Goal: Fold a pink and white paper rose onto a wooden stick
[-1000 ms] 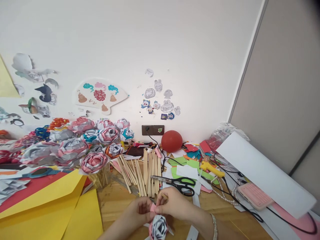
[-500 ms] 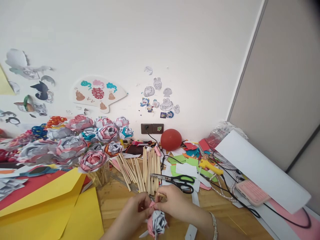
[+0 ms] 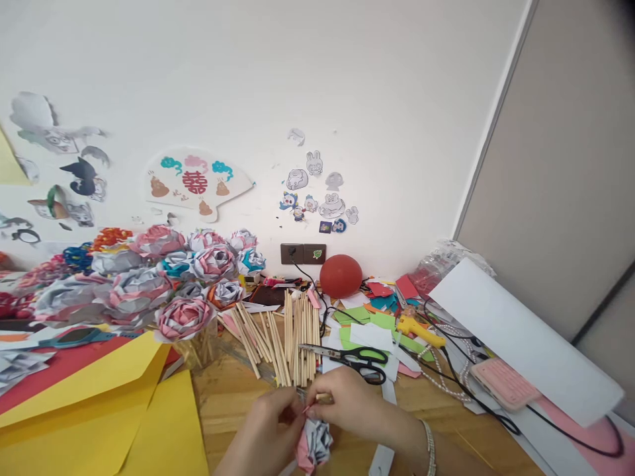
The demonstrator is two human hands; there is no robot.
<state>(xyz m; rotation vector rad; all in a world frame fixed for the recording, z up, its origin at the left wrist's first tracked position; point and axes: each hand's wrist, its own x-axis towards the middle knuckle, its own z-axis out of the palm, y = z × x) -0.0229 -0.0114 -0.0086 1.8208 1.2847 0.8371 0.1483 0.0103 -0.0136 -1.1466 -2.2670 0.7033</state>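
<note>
A paper flower [image 3: 317, 444] with white and pink petals is low in the middle of the view, just above the wooden table. My left hand [image 3: 275, 423] pinches it from the left side; part of its fingers is hidden behind the hand. On the other side, my right hand [image 3: 340, 398] is closed with a short length of wooden stick [image 3: 324, 398] between its fingers. Its fingertips meet a pink petal edge at the top of the flower, close to the left fingertips. Black-handled scissors [image 3: 357, 360] lie just beyond my right hand.
Several wooden sticks [image 3: 303, 334] lie behind my hands. Finished paper flowers [image 3: 184, 317] crowd the left, above yellow paper [image 3: 163, 430]. A red balloon [image 3: 340, 276], paper scraps, a yellow glue gun [image 3: 421, 329] with its cord and a pink keyboard-like device [image 3: 503, 383] are rightward.
The left hand has shifted slightly right, and its fingertips have come closer to the right hand's at the petal edge. The flower has turned and tilted a little.
</note>
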